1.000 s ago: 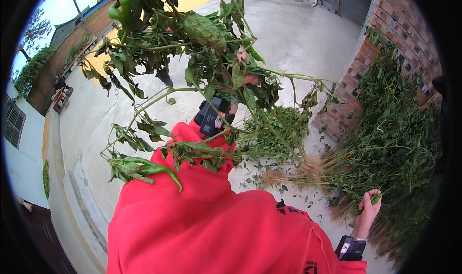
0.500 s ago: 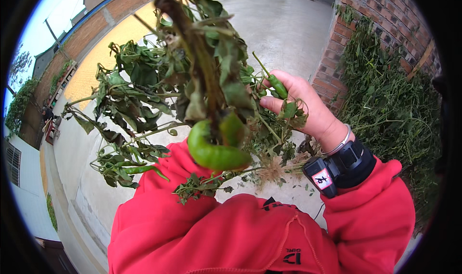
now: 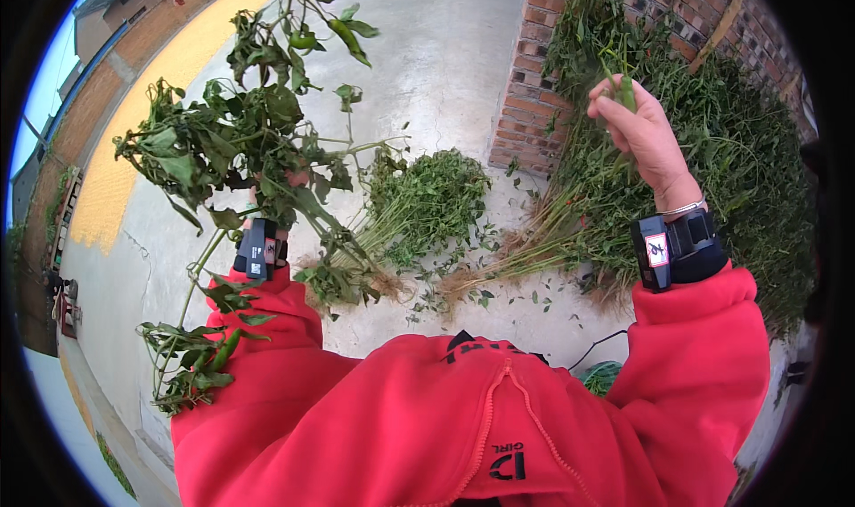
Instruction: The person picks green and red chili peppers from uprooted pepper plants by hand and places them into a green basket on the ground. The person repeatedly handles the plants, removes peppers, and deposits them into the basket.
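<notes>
A person in a red hooded top strips a pepper plant (image 3: 258, 142) outdoors, the left hand (image 3: 272, 206) closed around its stalk and holding it upright, while the right hand (image 3: 643, 133), raised well off to the side, pinches 1 green pepper (image 3: 627, 93) between curled fingers.

Picking goes best, by the look of it, with the stalk gripped firmly and turned so each pod faces the free hand, then snapped at its stem rather than torn. 2 more green pods (image 3: 334, 33) hang at the plant's top, above the left hand.

Leaves cover nearly all of the left hand; only a wrist band (image 3: 258, 251) shows clearly. Piled plants (image 3: 419, 206) lie on the concrete (image 3: 445, 62) beyond both hands, and a heap (image 3: 712, 142) against the brick wall (image 3: 534, 106) sits behind the right hand. How many pods remain among the foliage is hard to make out.
</notes>
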